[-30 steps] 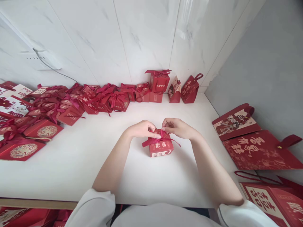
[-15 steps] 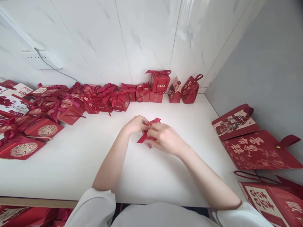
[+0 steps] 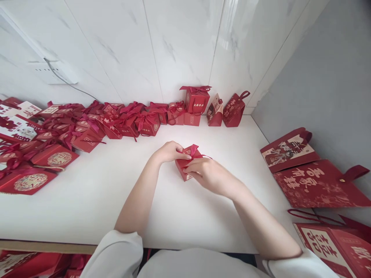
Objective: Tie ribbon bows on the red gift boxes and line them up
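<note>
A small red gift box [image 3: 182, 166] stands on the white table in front of me, its red ribbon [image 3: 194, 149] lying across the top. My left hand [image 3: 170, 151] grips the box at its far left side, with the thumb pressed on the top near the ribbon. At the box's right front, my right hand [image 3: 209, 173] has its fingers drawn together over the top and appears to pinch the ribbon. The right fingers cover part of the box, and the exact hold is partly hidden.
Several ribboned red boxes [image 3: 87, 139] crowd the left and the wall side. One box [image 3: 197, 101] is stacked on another at the back. Two pointed boxes [image 3: 234, 110] stand beside it. Large red bags [image 3: 319, 181] lie along the right wall.
My right hand has moved slightly right and down, uncovering more of the box. The ribbon tail on the left is no longer there; a ribbon strand now shows on the right. My left hand stays.
</note>
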Demonstrator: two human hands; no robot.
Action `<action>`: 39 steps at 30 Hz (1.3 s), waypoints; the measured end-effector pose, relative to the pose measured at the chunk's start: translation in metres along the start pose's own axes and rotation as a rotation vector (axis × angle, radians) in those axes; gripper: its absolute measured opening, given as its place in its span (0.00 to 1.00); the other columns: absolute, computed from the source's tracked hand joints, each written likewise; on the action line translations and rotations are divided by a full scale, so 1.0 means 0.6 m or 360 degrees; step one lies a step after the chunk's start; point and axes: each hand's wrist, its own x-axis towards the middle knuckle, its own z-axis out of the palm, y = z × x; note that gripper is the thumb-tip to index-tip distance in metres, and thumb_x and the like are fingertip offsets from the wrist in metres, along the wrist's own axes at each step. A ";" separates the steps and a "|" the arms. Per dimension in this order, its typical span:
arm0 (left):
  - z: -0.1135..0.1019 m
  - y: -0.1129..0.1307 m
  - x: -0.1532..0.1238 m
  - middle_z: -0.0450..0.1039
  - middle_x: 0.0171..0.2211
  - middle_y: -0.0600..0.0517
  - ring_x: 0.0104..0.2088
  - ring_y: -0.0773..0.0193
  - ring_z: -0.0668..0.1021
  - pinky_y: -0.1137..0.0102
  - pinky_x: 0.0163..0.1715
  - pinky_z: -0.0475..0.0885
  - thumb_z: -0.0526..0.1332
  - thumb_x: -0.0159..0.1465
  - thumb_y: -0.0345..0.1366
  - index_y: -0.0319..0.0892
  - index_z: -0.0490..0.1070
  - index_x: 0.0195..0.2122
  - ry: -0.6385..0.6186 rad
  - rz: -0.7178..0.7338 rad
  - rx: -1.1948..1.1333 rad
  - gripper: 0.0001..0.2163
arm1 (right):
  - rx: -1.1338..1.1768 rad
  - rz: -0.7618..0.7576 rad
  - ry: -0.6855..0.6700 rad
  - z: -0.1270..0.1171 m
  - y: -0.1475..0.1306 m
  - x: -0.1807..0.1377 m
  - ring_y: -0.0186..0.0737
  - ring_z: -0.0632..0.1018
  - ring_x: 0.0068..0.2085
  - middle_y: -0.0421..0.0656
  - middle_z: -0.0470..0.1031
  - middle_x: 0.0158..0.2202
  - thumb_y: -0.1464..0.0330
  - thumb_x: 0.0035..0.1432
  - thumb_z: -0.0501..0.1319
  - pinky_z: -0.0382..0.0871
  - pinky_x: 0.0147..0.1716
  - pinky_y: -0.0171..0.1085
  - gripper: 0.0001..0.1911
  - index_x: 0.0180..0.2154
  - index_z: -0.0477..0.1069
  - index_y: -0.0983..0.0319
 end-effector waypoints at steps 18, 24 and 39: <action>0.011 0.009 -0.008 0.52 0.18 0.56 0.21 0.69 0.55 0.70 0.21 0.48 0.64 0.46 0.57 0.42 0.57 0.16 0.0087 -0.0065 0.0221 0.24 | 0.0412 0.0122 -0.0090 -0.003 0.024 0.009 0.37 0.78 0.34 0.37 0.79 0.32 0.80 0.55 0.54 0.69 0.36 0.36 0.16 0.30 0.77 0.57; 0.018 0.013 -0.005 0.48 0.18 0.56 0.22 0.69 0.53 0.69 0.21 0.46 0.65 0.44 0.56 0.42 0.52 0.16 0.0126 -0.0149 0.0248 0.26 | 0.0968 0.0077 -0.0368 0.002 0.033 0.016 0.35 0.79 0.37 0.39 0.79 0.37 0.76 0.60 0.52 0.72 0.37 0.34 0.16 0.37 0.77 0.59; 0.027 0.020 -0.002 0.49 0.18 0.57 0.21 0.69 0.53 0.69 0.20 0.47 0.67 0.40 0.59 0.42 0.51 0.17 0.0104 -0.0099 0.0314 0.29 | 0.0827 -0.0146 -0.0925 -0.002 0.067 0.015 0.32 0.74 0.31 0.36 0.79 0.31 0.74 0.56 0.58 0.64 0.31 0.31 0.14 0.37 0.80 0.56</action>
